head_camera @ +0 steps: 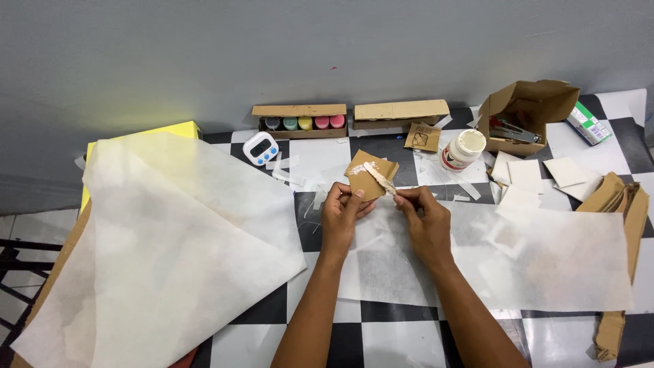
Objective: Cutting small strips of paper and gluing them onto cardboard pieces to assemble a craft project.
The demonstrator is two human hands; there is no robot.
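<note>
**Glue stick on a cardboard square, held over a checkered table**

The left hand (343, 212) pinches the lower edge of a small brown cardboard square (371, 178), thumb on its face and fingers behind, holding it tilted up above the table. The square is plain brown, roughly cut, with a smear of white paste across its upper left part. The right hand (424, 217) is closed on the near end of a thin flat stick (380, 178), whose pale, paste-coated blade lies across the face of the square. The two hands sit close together, nearly touching at the fingertips.

Under them lies a sheet of thin white tissue paper (545, 266) spread on the black-and-white checkered table (381, 334). A larger white sheet (163, 259) lies folded over to the left. Behind the square stands a white jar of paste (463, 150), open at the top, and a small white timer (261, 148). Against the grey wall is a cardboard tray of small paint pots (304, 123), and to the right an open cardboard box (528, 112) beside several white square tiles (524, 177).
</note>
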